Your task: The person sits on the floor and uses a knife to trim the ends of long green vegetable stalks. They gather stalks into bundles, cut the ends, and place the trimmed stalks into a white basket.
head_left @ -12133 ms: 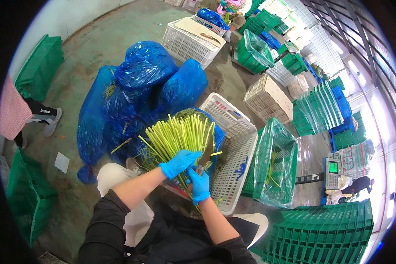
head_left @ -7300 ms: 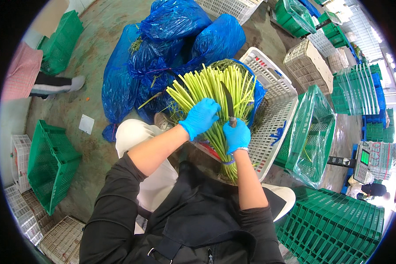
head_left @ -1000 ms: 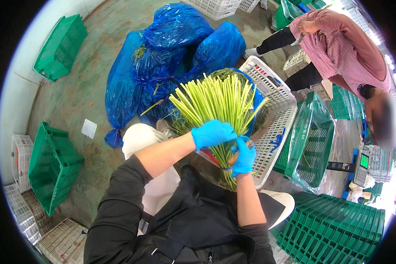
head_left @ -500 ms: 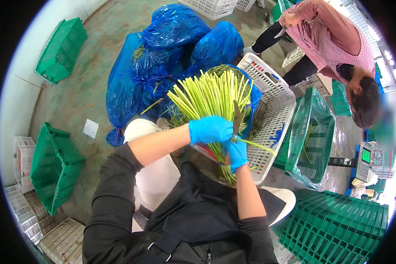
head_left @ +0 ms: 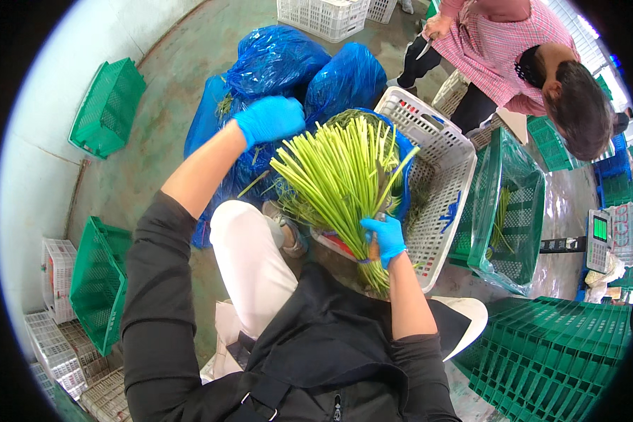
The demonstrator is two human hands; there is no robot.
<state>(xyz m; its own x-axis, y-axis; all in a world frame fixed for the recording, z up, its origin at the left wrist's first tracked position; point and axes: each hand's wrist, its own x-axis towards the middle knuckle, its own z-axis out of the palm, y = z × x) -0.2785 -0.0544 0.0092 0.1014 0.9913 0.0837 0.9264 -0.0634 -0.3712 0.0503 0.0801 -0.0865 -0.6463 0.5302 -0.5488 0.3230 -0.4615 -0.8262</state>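
Via the head view I have the green stalk bundle [head_left: 334, 172] just left of the white crate [head_left: 449, 167], overlapping its edge. Right hand [head_left: 385, 239], at the crate's left edge, wraps a knife [head_left: 374, 250] beside the lower stalks. Left hand [head_left: 271, 119], fingers curled, is farther left of the crate, in front of blue bags [head_left: 348, 77]; whether it pinches anything, I can't tell.

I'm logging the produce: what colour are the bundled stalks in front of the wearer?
The stalks are light yellow-green, shown best in the head view.
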